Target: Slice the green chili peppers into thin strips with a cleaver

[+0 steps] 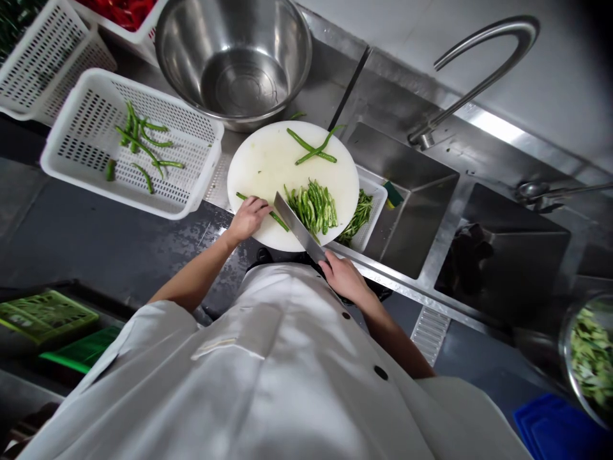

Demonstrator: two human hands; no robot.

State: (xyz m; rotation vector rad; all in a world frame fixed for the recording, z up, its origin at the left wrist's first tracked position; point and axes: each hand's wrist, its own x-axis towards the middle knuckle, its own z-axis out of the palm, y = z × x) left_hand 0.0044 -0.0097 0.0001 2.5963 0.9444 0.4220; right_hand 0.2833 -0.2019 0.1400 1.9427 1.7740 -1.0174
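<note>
On a round white cutting board [253, 156], my left hand [248, 218] presses a long green chili pepper [278, 221] near the board's front left edge. My right hand [345, 278] is wrapped round the handle of a kitchen knife [299, 229]. Its broad blade lies slantwise over the board, between the held pepper and a pile of cut green peppers [313, 207]. Two whole peppers [312, 150] lie crossed at the back of the board. The fingertips of my left hand are partly hidden.
A white basket [52, 150] with several green peppers stands left, below a large steel bowl [239, 83]. Right of the board, another white basket [378, 204] holds cut peppers in the sink [407, 236]. A curved faucet [479, 92] rises behind. Red peppers [127, 13] fill a basket at the back.
</note>
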